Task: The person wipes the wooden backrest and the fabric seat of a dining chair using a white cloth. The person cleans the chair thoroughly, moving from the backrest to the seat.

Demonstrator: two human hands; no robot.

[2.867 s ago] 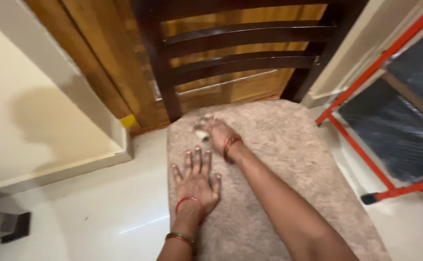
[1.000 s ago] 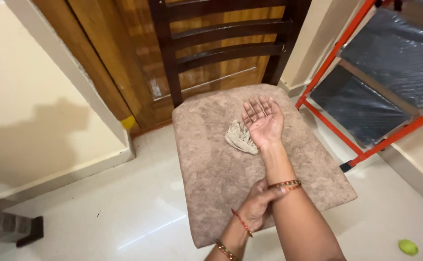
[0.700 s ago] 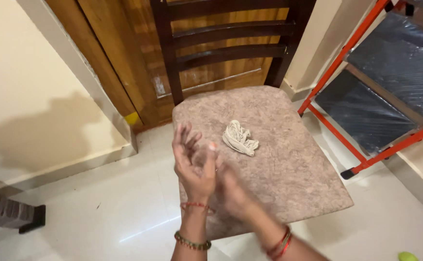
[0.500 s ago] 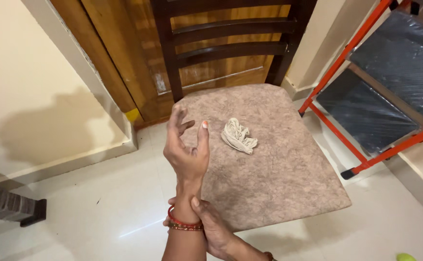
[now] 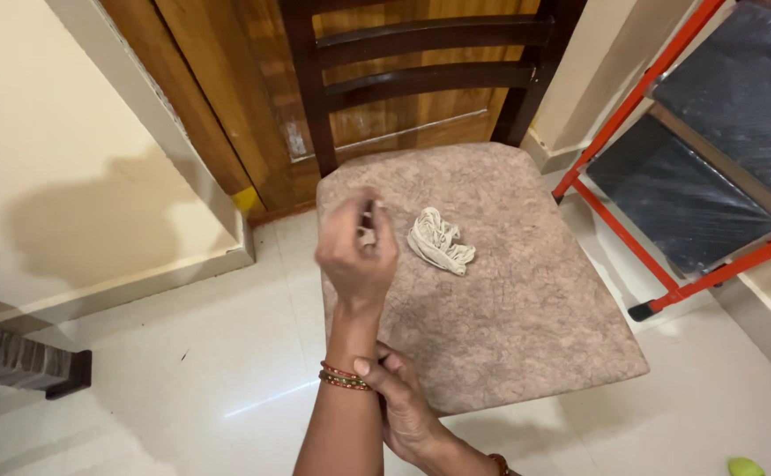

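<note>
The right hand (image 5: 403, 410) is wrapping its fingers around the left wrist, touching the bangles (image 5: 343, 379). The left hand (image 5: 356, 251) is hovering loosely curled, holding nothing. Beyond it, a crumpled pale cloth (image 5: 439, 241), likely soft, light and pinchable anywhere, is lying mid-seat toward the chair's (image 5: 526, 326) back edge, with open cushion all around.
</note>
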